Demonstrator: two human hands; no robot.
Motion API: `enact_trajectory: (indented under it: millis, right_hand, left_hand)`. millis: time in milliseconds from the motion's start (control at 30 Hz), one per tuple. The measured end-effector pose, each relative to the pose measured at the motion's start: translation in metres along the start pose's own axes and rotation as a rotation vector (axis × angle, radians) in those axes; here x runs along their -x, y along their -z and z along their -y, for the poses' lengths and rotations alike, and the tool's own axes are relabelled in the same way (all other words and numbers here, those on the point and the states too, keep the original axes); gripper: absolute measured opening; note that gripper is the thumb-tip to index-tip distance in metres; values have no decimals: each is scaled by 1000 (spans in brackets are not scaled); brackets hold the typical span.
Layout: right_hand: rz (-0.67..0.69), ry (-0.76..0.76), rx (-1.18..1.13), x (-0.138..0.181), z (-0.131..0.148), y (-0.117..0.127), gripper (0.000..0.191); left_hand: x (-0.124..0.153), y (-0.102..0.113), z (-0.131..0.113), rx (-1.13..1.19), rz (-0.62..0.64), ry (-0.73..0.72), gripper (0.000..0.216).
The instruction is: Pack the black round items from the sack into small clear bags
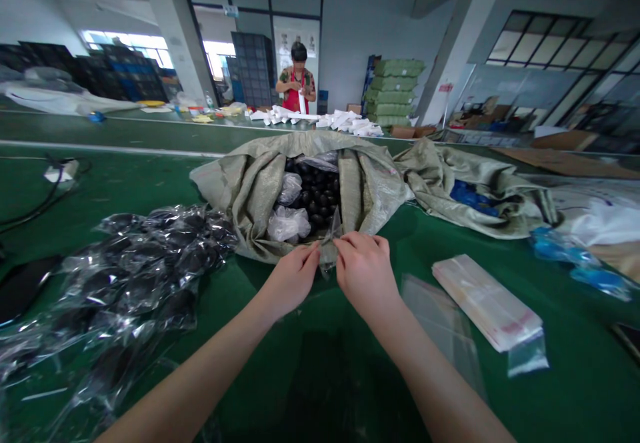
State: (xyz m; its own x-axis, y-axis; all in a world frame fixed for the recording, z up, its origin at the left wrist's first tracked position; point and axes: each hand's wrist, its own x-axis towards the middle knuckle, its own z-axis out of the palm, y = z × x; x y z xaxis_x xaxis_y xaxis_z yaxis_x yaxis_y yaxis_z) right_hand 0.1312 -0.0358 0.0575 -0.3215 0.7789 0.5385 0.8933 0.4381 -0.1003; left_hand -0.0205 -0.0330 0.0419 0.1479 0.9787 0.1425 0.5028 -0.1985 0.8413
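Together, left hand [290, 281] and right hand [366, 271] pinch a near-invisible bag [331, 235].

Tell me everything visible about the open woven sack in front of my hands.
Grey-green woven sack, plastic-looking weave, crumpled, lying on the green table, mouth folded open toward the camera. Inside: many small black round pieces and crumpled clear film. The left hand and right hand pinch a small clear bag just before its mouth.
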Motion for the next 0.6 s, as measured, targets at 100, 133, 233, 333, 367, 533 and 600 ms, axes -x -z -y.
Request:
enact_trajectory:
  millis: [100,133,233,333,367,533,600]
  right_hand:
    - [-33,22,-32,0,2,1,24]
    - [-36,34,-49,0,3,3,25]
    - [-14,100,-115,0,3,8,27]
    - [37,169,-173,1,4,11,32]
    - [56,184,-187,2,5,10,37]
    - [80,231,-218,2,8,4,42]
    - [54,254,-236,1,7,4,37]
  left_hand:
    - [-1,-1,0,168,-55,108,41]
    - [-2,-1,1,211,-76,127,42]
    - [-3,-1,5,332,-114,135,42]
    - [-5,-1,9,419,-144,124,39]
    - [-5,-1,9,436,-152,122,38]
    - [-4,2,4,513,-137,132,37]
    - [-4,5,2,564,-124,137,36]
